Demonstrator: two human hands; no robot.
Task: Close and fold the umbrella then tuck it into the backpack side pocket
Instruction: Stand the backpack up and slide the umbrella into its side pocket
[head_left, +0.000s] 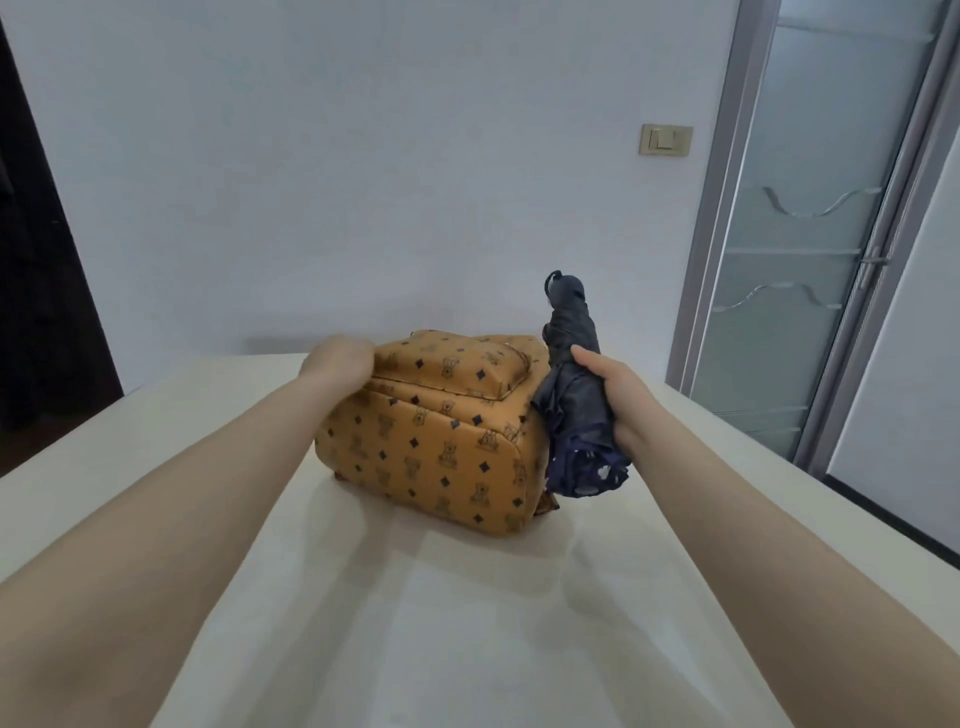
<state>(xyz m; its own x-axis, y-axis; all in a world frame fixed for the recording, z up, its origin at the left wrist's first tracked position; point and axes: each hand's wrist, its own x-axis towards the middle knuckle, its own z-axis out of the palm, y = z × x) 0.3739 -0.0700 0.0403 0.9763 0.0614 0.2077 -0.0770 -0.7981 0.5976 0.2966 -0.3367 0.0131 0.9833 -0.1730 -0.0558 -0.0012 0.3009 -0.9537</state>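
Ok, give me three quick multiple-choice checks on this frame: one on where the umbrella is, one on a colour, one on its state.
1. Where is the umbrella?
A. On the backpack's right side
B. Lying flat on the table
C. On the backpack's left side

2. What colour is the backpack?
A. Black
B. Tan with dark print
C. White

3. What state is the umbrella in?
A. Fully open
B. Collapsed, canopy bunched
C. Out of sight inside the bag

Answers: 1 A, the right hand holds it upright there; 2 B, brown panels with dark diamonds; 3 B, fabric gathered around the shaft. The left hand rests on the backpack's top.
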